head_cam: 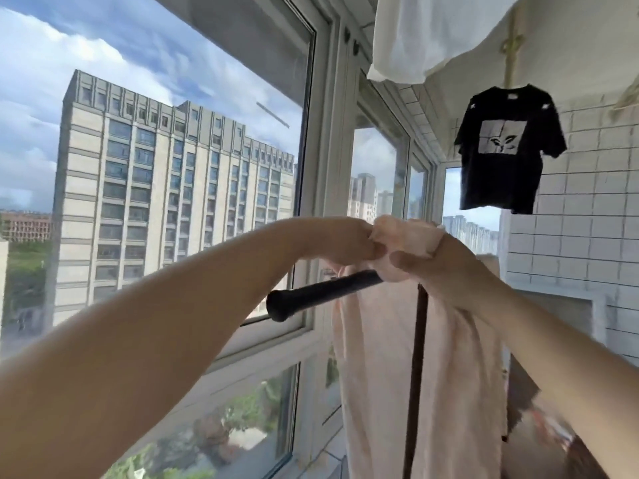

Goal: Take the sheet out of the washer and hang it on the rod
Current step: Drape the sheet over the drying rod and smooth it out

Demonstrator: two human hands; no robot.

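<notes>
Glazed balcony, with tall windows (186, 140) along the left side and a white tiled wall (581, 216) at right. Beyond the glass, a pale multi-storey building (162, 202) under a blue sky with white cloud; trees and ground far below. Overhead at far right, a black T-shirt (510, 150) with a light square print, suspended from a hanger. Above it, at the top edge, a white cloth (425, 32) hanging down.

At centre, a black rod (321, 293) with a rounded end cap pointing left and near, set at a slight tilt. Below it, a dark thin upright pole (416, 375), running down out of view. Pale pink sheet (380, 357) draped over the rod, bunched at the top and falling in long folds on both sides of the upright pole, down past the bottom edge.

Left hand (349, 242) raised just above the rod, fingers curled around the bunched top of the sheet in a closed grip. Right hand (432, 261) directly beside it, touching the same bunch, thumb pointing left and fingers wrapped in the fabric, likewise in a closed grip. Fingertips of both hands largely hidden by cloth. Both forearms bare, reaching up and away from the lower corners toward the rod.

Lower right, near, blurred dark and reddish shapes, not identifiable.
</notes>
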